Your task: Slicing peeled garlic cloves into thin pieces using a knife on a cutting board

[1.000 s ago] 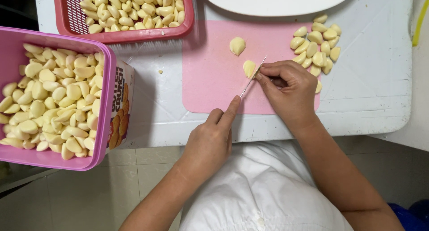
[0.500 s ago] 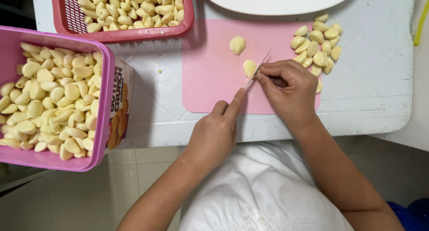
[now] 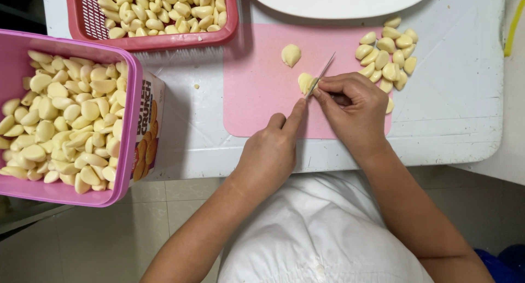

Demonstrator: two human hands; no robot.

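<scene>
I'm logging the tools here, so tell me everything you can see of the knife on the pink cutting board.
The knife shows only a narrow, pale metallic blade, slanting up and to the right over the pink cutting board. Its handle is hidden inside the right hand. The blade's edge rests against a peeled garlic clove, which the left hand steadies with an extended fingertip.

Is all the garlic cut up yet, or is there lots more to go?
Not nearly. One clove lies on the pink cutting board, apparently already handled. In hand: the right hand sets a knife on a clove that the left hand steadies with a fingertip. Left: a small pile of cloves beside the board, plus a full pink tub and a red basket.
</scene>
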